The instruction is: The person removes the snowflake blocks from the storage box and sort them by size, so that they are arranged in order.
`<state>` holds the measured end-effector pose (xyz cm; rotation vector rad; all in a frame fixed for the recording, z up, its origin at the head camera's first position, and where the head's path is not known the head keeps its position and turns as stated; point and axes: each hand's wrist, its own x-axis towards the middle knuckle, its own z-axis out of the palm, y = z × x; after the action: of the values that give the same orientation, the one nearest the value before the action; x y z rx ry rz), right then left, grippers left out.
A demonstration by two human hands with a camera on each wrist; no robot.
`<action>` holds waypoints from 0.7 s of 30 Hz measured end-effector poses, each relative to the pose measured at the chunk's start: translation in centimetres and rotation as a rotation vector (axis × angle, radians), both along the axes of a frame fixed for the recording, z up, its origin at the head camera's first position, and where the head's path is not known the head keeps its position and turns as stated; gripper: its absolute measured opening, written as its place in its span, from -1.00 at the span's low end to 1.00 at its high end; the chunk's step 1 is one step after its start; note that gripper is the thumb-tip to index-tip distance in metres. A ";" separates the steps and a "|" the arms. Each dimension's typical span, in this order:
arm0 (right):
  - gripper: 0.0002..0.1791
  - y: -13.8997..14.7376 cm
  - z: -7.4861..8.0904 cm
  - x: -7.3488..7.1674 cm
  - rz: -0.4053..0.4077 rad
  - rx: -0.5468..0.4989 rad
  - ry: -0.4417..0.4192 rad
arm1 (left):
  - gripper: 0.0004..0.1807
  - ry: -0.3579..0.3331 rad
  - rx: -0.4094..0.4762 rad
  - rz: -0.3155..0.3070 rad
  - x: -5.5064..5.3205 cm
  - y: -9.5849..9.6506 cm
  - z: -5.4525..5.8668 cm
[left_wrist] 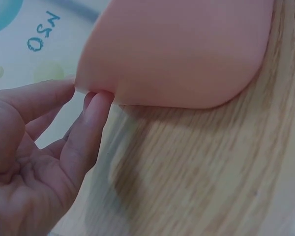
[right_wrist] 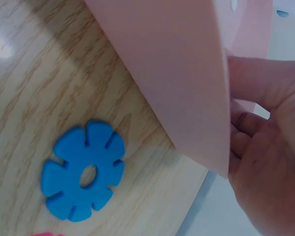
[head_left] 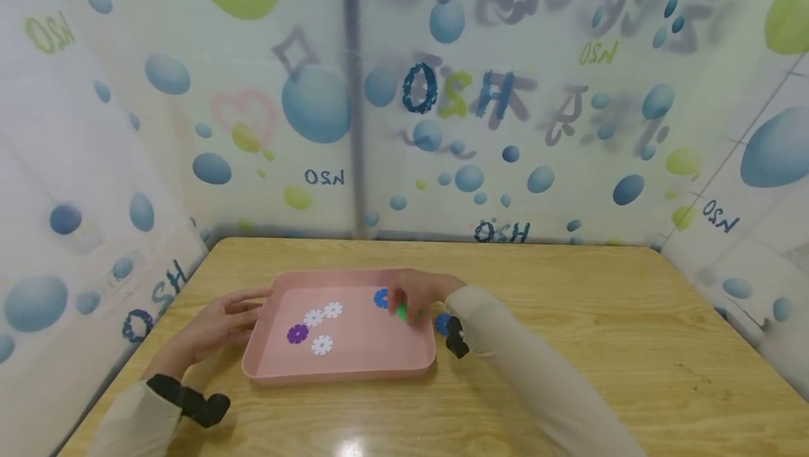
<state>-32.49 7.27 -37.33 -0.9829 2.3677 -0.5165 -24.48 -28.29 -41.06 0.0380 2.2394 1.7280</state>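
A pink tray lies on the wooden table, with snowflake-shaped plastic discs in it. My left hand is at the tray's left side, fingers extended and fingertips touching its outer wall; the left wrist view shows this contact up close. Over the right part of the tray, my right hand pinches a green snowflake disc. Just left of those fingers is a blue disc. In the right wrist view the tray wall hides the right fingertips and what they hold.
Inside the tray lie a purple disc and several white discs. Another blue disc rests on the table outside the tray's right wall, with a pink edge of something near it. Patterned curtains stand behind the table.
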 end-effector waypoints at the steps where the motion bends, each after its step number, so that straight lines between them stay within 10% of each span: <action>1: -0.66 0.0 -0.1 0.0 -0.003 0.016 0.006 | -0.31 -0.003 0.000 0.001 0.0 0.0 0.0; 21: -0.76 -0.4 -0.5 0.0 -0.006 0.067 0.090 | -0.30 -0.007 0.028 -0.014 -0.1 0.0 0.0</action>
<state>-32.45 6.87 -37.81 -0.9884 2.4513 -0.4004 -24.54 -28.34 -41.05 0.0531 2.2051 1.7493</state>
